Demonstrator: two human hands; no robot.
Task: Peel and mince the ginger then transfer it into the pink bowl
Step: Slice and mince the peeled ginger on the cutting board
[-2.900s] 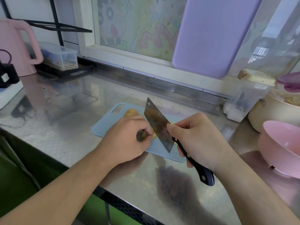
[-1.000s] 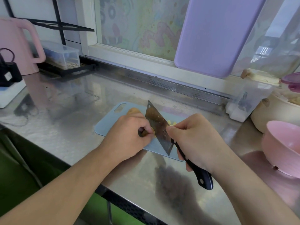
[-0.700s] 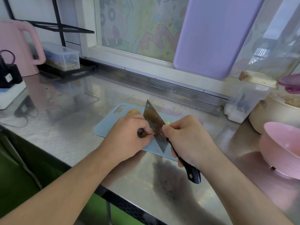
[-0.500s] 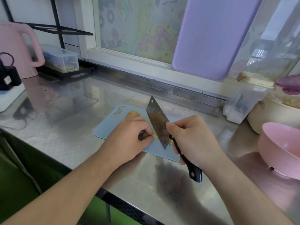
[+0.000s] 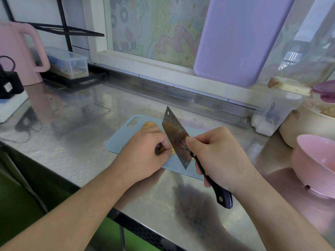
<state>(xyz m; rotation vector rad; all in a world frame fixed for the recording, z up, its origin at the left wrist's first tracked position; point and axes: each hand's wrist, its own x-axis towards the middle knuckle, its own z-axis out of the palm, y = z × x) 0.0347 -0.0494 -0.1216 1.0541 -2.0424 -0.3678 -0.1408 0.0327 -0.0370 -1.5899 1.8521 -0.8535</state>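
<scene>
Left hand (image 5: 143, 156) pinching knobbly ginger (image 5: 149, 125), right hand (image 5: 215, 156) gripping broad steel cleaver (image 5: 176, 140), smooth blue board (image 5: 119, 142)

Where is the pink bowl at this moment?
In the head view, the pink bowl stands on the steel counter at the far right edge, right of the right hand and just before a cream pot.

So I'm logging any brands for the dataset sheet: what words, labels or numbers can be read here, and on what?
None can be read.
White tag on the black device: too blurred to read.
Mark on the cream pot: too small to read.
Window film: cartoon drawings only, no legible letters.
Cleaver, blue cutting board, pink bowl: no text visible.
</scene>
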